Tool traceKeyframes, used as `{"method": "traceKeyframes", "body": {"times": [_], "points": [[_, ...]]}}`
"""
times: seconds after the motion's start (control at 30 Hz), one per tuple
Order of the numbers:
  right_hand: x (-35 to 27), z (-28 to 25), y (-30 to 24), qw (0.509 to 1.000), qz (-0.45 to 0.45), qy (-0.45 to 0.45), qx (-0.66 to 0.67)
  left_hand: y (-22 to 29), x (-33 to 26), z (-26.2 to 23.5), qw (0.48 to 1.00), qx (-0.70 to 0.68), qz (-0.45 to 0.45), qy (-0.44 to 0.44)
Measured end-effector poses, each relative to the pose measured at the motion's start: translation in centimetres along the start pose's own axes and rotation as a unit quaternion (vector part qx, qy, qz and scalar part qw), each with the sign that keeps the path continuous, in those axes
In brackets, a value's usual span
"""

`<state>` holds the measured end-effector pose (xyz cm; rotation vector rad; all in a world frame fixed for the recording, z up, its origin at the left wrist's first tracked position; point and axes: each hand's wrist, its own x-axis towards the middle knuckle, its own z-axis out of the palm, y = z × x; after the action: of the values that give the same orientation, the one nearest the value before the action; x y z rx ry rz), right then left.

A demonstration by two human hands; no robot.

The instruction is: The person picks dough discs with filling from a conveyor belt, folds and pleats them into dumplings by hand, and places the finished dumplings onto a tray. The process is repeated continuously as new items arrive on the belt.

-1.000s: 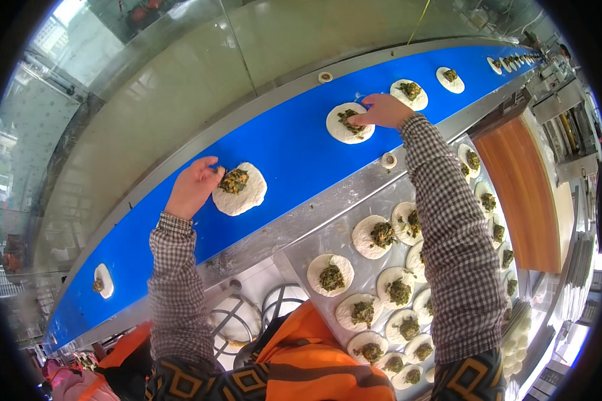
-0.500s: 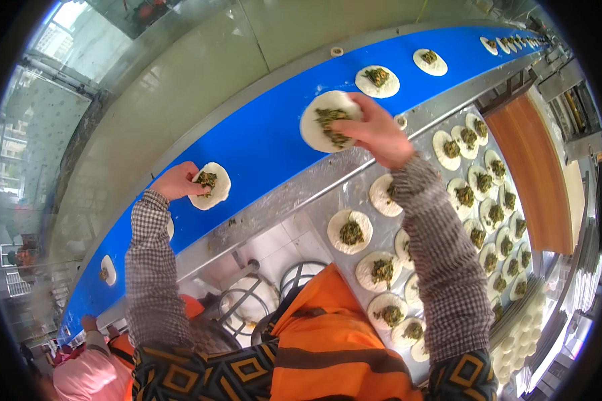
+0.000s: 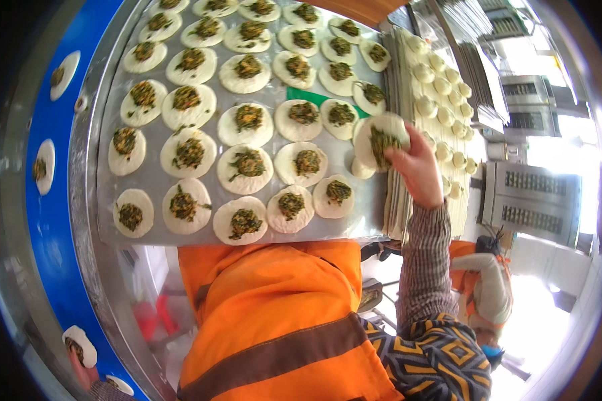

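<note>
A filled dough round (image 3: 380, 138) is held tilted at the right edge of a metal table (image 3: 364, 215) by the right hand (image 3: 421, 170).
It is pinched between thumb and fingers; a second round (image 3: 82, 342) is held at the blue belt (image 3: 53, 234) by the left hand (image 3: 81, 371), whose full grip cannot be seen. Light, soft and easily torn, the dough is probably best supported underneath.

- where's the right hand (image 3: 421, 168)?
- right of centre, pinching a tilted dough round (image 3: 394, 125) topped with dark green filling (image 3: 381, 144).
- and the left hand (image 3: 83, 374)?
- at the lower left edge, partly out of sight, holding a second round (image 3: 83, 341) by the blue belt (image 3: 50, 234).
- what's in the upper middle?
- a metal table (image 3: 369, 217) bearing rows of filled rounds (image 3: 246, 127), with pale dough balls (image 3: 426, 107) to its right.
</note>
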<state>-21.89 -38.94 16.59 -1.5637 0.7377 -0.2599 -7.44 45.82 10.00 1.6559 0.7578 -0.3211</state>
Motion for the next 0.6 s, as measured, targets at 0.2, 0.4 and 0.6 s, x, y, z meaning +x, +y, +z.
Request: {"method": "traceKeyframes", "body": {"times": [0.2,0.4,0.6], "points": [[-8.6,-3.6,8.0,0.981,0.065,0.118,0.141,5.5,-3.3,19.5,0.859,-0.274,0.140,-0.409],[-10.5,-2.5,12.6,0.938,0.059,0.223,0.258,6.1,-6.6,41.7,0.802,-0.286,-0.064,-0.520],[-12.2,-1.2,14.5,0.858,0.090,0.265,-0.429,4.5,-13.1,51.1,0.784,-0.230,-0.202,-0.539]]}}
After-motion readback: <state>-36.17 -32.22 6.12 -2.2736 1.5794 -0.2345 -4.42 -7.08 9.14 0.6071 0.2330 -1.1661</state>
